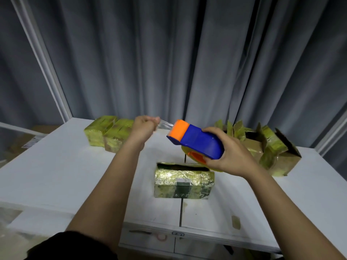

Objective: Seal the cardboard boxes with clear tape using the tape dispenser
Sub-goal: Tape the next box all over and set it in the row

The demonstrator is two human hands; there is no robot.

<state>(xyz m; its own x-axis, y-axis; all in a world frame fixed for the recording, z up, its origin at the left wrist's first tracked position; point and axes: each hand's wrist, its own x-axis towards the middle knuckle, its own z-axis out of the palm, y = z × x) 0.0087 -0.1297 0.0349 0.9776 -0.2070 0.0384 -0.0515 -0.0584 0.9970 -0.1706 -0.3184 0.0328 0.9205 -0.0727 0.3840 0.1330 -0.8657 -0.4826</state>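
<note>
Near the worktop's (56, 166) front edge sits the green-and-gold cardboard box (184, 182), its top seam open. Above it the right hand (228, 157) holds the blue-and-orange plastic tape dispenser (197, 140); the left hand's (144, 128) grip pinches the clear tape strip (166, 124). Judged best: keep the strip taut, lower it centred over the seam.

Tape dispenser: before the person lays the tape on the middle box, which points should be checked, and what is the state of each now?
1. Right hand grips the tape dispenser: ok.
2. Left hand pinches the clear tape end: ok.
3. Tape is pulled out between hand and dispenser: ok.
4. Middle box flaps are fully closed: not ok, a dark gap shows at the top.
5. Tape is free of twists: cannot tell.
6. Tape touches the box: not ok, it is held above.
</note>
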